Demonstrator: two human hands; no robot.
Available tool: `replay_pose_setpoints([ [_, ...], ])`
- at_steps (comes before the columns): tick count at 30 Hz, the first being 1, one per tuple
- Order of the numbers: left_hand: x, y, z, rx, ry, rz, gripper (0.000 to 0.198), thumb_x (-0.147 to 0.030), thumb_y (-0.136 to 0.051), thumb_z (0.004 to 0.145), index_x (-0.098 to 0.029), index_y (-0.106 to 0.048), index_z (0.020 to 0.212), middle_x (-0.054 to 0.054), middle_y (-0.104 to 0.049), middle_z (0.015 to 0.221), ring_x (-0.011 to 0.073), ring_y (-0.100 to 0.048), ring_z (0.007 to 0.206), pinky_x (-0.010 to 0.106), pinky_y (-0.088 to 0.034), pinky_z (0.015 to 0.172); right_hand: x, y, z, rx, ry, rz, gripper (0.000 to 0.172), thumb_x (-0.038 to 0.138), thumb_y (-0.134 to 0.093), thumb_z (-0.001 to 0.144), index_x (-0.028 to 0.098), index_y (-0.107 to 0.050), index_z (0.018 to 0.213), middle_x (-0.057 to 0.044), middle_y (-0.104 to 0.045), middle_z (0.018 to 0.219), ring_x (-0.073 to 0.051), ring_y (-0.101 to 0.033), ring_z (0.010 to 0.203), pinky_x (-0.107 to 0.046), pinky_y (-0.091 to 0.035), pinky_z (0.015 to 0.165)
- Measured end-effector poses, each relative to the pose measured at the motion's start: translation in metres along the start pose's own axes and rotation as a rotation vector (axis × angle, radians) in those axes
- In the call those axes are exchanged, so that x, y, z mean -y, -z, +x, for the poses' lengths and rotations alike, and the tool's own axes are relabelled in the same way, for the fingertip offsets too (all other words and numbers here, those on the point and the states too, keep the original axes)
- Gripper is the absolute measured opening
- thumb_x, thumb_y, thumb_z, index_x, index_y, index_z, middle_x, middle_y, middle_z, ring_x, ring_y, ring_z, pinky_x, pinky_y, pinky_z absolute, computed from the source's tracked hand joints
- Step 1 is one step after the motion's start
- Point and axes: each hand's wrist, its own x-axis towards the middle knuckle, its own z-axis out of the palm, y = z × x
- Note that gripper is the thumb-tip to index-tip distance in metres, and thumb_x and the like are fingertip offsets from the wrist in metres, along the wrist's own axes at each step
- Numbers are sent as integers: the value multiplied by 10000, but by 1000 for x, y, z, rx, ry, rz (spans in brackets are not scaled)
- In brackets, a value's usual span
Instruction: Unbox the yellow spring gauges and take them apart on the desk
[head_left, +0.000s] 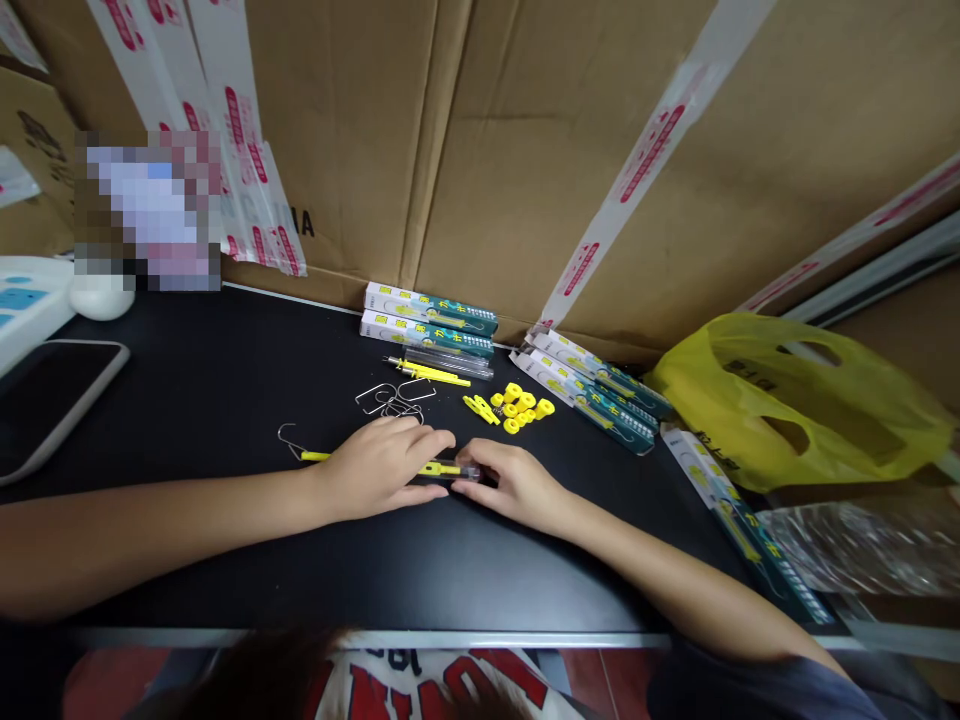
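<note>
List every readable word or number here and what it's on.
"A": end of a black word on the cardboard box, rest hidden by white tape.
Red print on that tape: blurred.
Boxed packs: too small.
Yellow bag print: unreadable.
Shirt letters: cut off.

Ahead of you, small yellow caps (521,405) lie beside bent wires (394,400). Two flat boxes (429,320) sit against the cardboard (525,150). A yellow bag (795,400) slumps to your right.
</note>
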Motion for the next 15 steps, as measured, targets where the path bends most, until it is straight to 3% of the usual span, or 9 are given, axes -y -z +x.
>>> replay_pose_setpoints([
  [3,3,5,2,2,40,-29,396,-494,-500,870,-164,-501,1090,53,-615,948,212,-569,902,319,-422,780,-4,18,-1,78,-24,-102,120,324,-527,883,207,-544,901,-8,-584,782,-126,-533,646,-230,-390,591],
  [8,8,9,3,17,101,-77,367,-502,-492,865,-174,-554,1016,44,-625,939,220,-571,895,336,-421,783,-8,42,-7,188,-114,-364,106,303,-588,835,222,-533,793,7,-579,700,-135,-528,597,-225,-297,525],
  [15,11,2,4,-17,239,-361,290,-429,-485,887,-187,-536,1039,42,-588,1009,195,-548,944,336,-435,836,-8,42,-5,209,-166,-328,112,334,-564,868,223,-549,881,6,-615,721,-131,-549,602,-217,-299,532],
])
